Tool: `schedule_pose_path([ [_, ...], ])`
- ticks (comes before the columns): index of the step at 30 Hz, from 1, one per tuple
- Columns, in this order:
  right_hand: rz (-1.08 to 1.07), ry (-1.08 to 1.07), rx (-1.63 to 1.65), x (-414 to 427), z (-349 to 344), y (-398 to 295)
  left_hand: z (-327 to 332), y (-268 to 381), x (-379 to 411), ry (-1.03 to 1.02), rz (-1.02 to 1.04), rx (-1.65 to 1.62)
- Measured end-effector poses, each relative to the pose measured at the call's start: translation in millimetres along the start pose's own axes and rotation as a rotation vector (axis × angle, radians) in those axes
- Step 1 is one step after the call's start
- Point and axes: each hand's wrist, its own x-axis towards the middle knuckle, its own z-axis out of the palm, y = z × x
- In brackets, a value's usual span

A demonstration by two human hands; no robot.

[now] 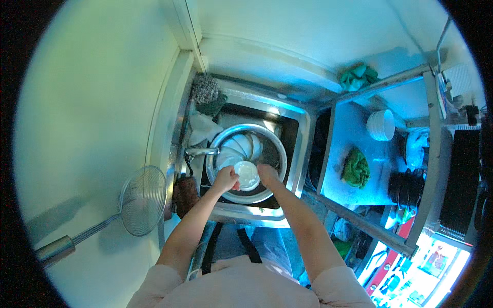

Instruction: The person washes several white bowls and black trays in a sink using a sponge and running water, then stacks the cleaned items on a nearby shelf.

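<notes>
A round metal basin [284, 165] sits in the stainless steel sink [303, 154], with several white plates [246, 146] overlapping in it. Over the near half of the basin is a small white bowl [247, 176]. My left hand [227, 179] grips its left rim with curled fingers. My right hand [268, 175] is at the bowl's right edge; it is slightly blurred, and whether its fingers hold the rim is unclear. The metal faucet [202, 151] reaches over the basin's left rim.
A steel wool scourer [205, 88] and a white cloth [204, 127] lie left of the sink. A wire strainer [143, 201] is at the left wall. On the metal shelf [346, 127] to the right are stacked white bowls [380, 125] and a green cloth [356, 168].
</notes>
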Motion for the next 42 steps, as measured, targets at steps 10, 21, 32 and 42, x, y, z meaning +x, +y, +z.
schedule_pose_path([
  [10,0.195,-0.045,0.222,27,22,-22,-59,-29,-50,0.36,-0.316,-0.988],
  [21,-0.063,0.014,0.387,-8,-14,-26,-84,-42,-47,0.197,-0.154,-1.185],
  [32,0.26,-0.859,2.346,5,-34,-133,-107,-5,-50,0.27,-0.311,-1.616],
  [42,-0.094,0.48,0.279,-11,-86,-110,-81,-33,-51,0.279,-0.085,-1.378],
])
